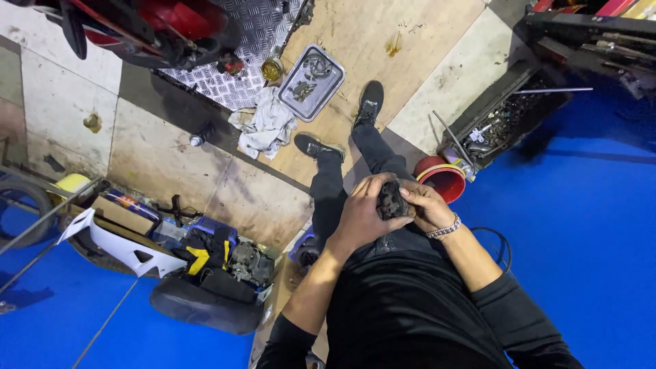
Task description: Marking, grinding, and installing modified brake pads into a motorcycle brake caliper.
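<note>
1. Left hand (361, 217) wraps tight around a small dark, grimy metal engine part (391, 200), held over the lap.
2. Right hand (427, 207) pinches its other side, fingers closed on it.
3. Red plastic bucket (443, 179) sits just beyond.

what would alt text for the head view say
Seen from above, a seated person's left hand and right hand together hold a small dark metal part over their lap. On the floor ahead lie a metal tray of parts, a white rag and a red bucket.
</note>
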